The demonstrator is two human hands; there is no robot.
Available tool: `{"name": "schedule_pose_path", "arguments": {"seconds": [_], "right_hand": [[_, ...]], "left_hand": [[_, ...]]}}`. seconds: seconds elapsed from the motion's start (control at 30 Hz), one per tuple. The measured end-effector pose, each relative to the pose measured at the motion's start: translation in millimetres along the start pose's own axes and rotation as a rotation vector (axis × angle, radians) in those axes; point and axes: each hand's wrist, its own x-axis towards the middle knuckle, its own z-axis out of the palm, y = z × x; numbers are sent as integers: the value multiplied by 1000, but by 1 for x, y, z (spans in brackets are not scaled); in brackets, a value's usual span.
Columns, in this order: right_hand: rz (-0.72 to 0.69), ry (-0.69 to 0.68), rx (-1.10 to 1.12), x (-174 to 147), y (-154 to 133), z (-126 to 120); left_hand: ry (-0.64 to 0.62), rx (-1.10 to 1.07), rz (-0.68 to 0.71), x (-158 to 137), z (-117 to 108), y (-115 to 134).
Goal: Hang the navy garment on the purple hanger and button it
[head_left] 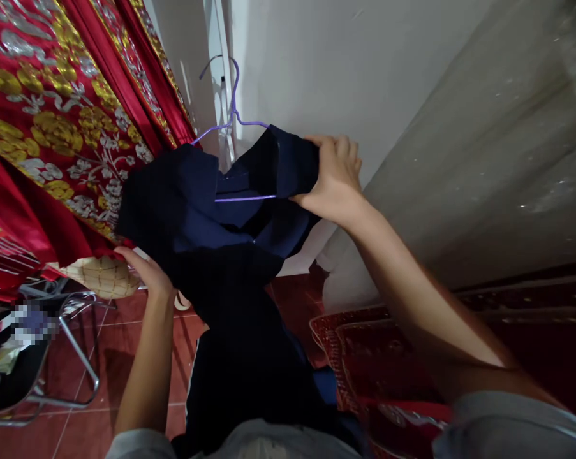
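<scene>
A dark navy top [230, 239] hangs on a thin purple wire hanger [235, 111]. The hanger's hook points upward, and its lower bar crosses the open neckline. My right hand [338, 182] is closed around the right shoulder of the top, thumb in front and fingers behind. At the lower left edge of the cloth is my left hand [147, 271], with its thumb along the edge. Fabric hides the other fingers, but the hand appears to grip that side. The lower part of the top drops into shadow in front of my body.
A red curtain [53, 121] with gold and silver flowers hangs on the left. Below it stands a black folding chair [14, 376] with things on the seat. A pale wall [335, 64] rises ahead. Translucent sheeting [483, 191] and red trimmed cloth [388, 363] are at right.
</scene>
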Motion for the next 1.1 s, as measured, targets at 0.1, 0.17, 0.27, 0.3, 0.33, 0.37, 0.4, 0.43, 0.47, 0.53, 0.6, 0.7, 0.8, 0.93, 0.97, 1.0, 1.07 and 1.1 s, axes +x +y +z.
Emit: {"name": "schedule_pose_path", "arguments": {"seconds": [0.1,0.17,0.27,0.3,0.33,0.37,0.4,0.43,0.47,0.53,0.6,0.7,0.8,0.93,0.97,1.0,1.07,1.1], "right_hand": [[-160,48,81,-10,-7,15],[-242,115,189,-24,-21,36],[-269,133,427,-58,-42,79],[-243,68,507,-70,-45,94],[-201,-20,566,-81,-46,108],[-157,-116,591,-90,-44,119],[-123,-210,589,-97,-41,127],[-109,-299,570,-102,-37,131],[-117,-384,548,-106,-33,132],[-171,-518,553,-111,-28,123],[-183,-563,626,-119,-31,105],[17,-446,795,-143,-48,73],[202,-325,1014,-168,-65,47],[96,-393,1061,-177,-70,31],[75,-401,1046,-176,-69,31],[64,-391,1032,-175,-68,31],[47,-341,1022,-174,-68,35],[38,-317,1027,-175,-68,38]], "left_hand": [[-79,4,-110,-15,12,1],[-137,15,-208,-21,22,1],[-142,-17,-326,-26,29,0],[-139,-10,-347,-26,27,-1],[-130,7,-368,-26,24,-3],[-111,30,-392,-23,19,-5],[-83,56,-407,-20,12,-7],[-48,78,-398,-16,5,-10],[-19,96,-358,-12,-2,-12],[34,156,-158,-11,-14,-19],[132,292,107,-26,-19,-26],[247,444,324,-76,-11,-37],[-284,301,164,-126,3,-40],[-697,162,15,-143,13,-25],[-701,159,24,-141,14,-21],[-715,162,33,-139,14,-18],[-740,173,38,-137,16,-17],[-734,180,35,-137,16,-18]]}}
